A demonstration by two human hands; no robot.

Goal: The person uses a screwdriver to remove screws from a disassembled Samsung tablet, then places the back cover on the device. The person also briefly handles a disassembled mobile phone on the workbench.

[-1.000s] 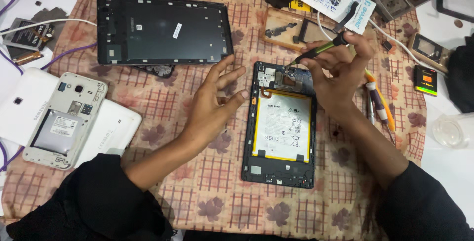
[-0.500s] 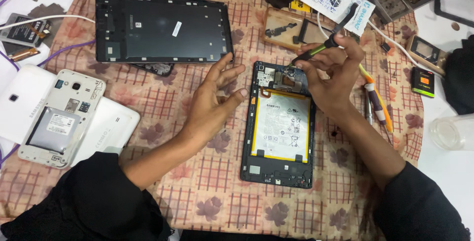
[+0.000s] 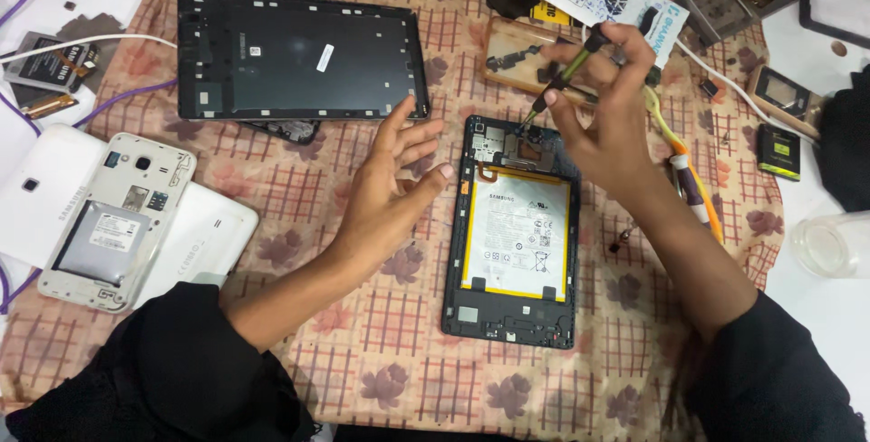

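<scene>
An opened small tablet (image 3: 513, 315) lies face down on the patterned cloth, its white battery (image 3: 517, 234) with a yellow border exposed. My right hand (image 3: 605, 111) holds a thin screwdriver (image 3: 567, 75) with a green and black handle, its tip pointing down at the top edge of the tablet's board. My left hand (image 3: 391, 190) hovers just left of the tablet with fingers spread, holding nothing.
A large black tablet back cover (image 3: 299, 52) lies at the top left. A white phone with its back off (image 3: 113, 220) rests on a white tablet (image 3: 204, 238) at the left. More screwdrivers (image 3: 693, 179), small parts, cables and a clear cup (image 3: 829, 243) lie at the right.
My right hand has lifted slightly with the screwdriver. My left hand has stayed beside the tablet, fingers spread.
</scene>
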